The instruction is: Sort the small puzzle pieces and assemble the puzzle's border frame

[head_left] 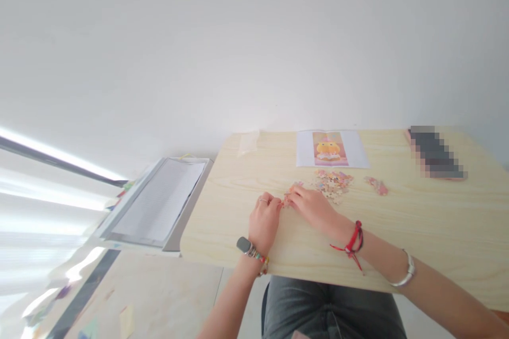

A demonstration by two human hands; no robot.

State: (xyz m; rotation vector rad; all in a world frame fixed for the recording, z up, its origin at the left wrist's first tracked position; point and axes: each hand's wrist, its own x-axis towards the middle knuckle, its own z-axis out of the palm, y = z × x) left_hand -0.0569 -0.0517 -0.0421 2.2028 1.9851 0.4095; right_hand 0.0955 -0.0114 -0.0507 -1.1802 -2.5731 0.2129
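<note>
Both hands rest on a light wooden table (437,222) near its front edge, fingertips brought together over a small cluster of joined puzzle pieces (292,190). The left hand (264,222) lies palm down with the fingers curled inward; a ring sits on one finger and a watch with a beaded band circles the wrist. The right hand (314,206) reaches in from the right, fingers bent, its tips touching the small cluster; a red cord bracelet sits at the wrist and a silver bangle farther up the forearm. Both hands are partly closed, pinching or pressing at the small cluster; whether either hand lifts a piece off the table cannot be determined, as the pieces are too small to resolve. Just to the right of the right hand lies a loose pile of puzzle pieces (333,182), mostly pink and pale. Farther right, apart from the pile, lies a small pink assembled section (377,186). Behind the pile, at the far edge of the table, a reference picture (330,149) lies flat, showing a yellow figure on a pink ground with white margins. A blurred dark object (435,153) lies at the far right corner. To the left of the table, a grey tray of papers (159,203) sits lower down.
</note>
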